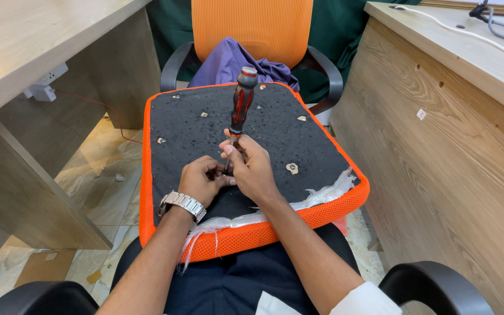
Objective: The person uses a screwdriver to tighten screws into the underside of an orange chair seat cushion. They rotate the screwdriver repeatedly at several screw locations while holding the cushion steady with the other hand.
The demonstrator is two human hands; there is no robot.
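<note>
Your right hand [254, 169] pinches the screwdriver [241, 105] shaft, upright at the middle of the seat cushion [298, 131] on your lap. Your left hand [200, 181], curled shut, touches the tip beside it.

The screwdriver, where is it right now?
In the head view, the screwdriver stands upright near the centre, its shaft gripped by the right hand beside the left hand, on the black underside of the orange seat cushion.

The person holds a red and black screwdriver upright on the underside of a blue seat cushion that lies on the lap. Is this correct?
Not quite: the seat cushion is orange, not blue, with a black underside. The head view shows this. The rest holds: the right hand holds the red and black screwdriver upright on it, on the lap.
</note>
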